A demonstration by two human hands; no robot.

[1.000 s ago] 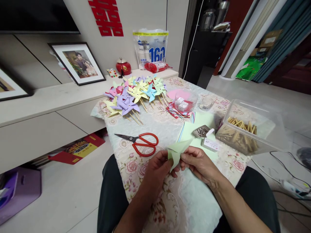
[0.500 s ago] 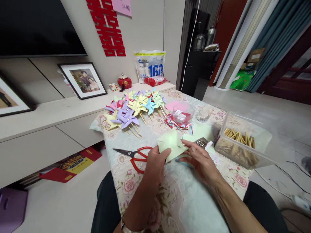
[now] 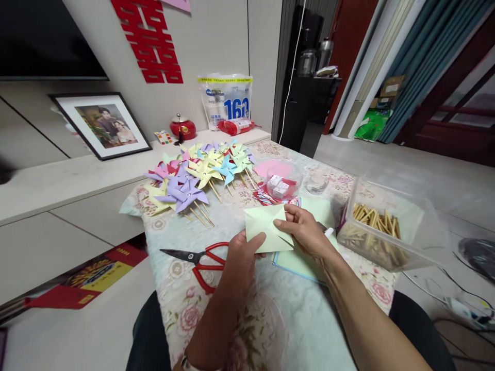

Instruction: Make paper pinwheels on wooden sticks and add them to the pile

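A pale green paper square with fold and cut lines is held above the table between both hands. My left hand pinches its lower left edge. My right hand grips its right side, thumb on top. Under my right hand lies a stack of green paper sheets. Red-handled scissors lie on the flowered tablecloth just left of my left hand.
A heap of finished paper pinwheels on sticks lies at the far left of the table. A clear box of wooden sticks stands at the right. A small bowl with white boxes and a glass cup sit behind the paper. A low cabinet runs along the left.
The folded green paper has been opened out flat into a square and lifted a little. The view shifted left and up; my right hand moved onto the paper's right edge.
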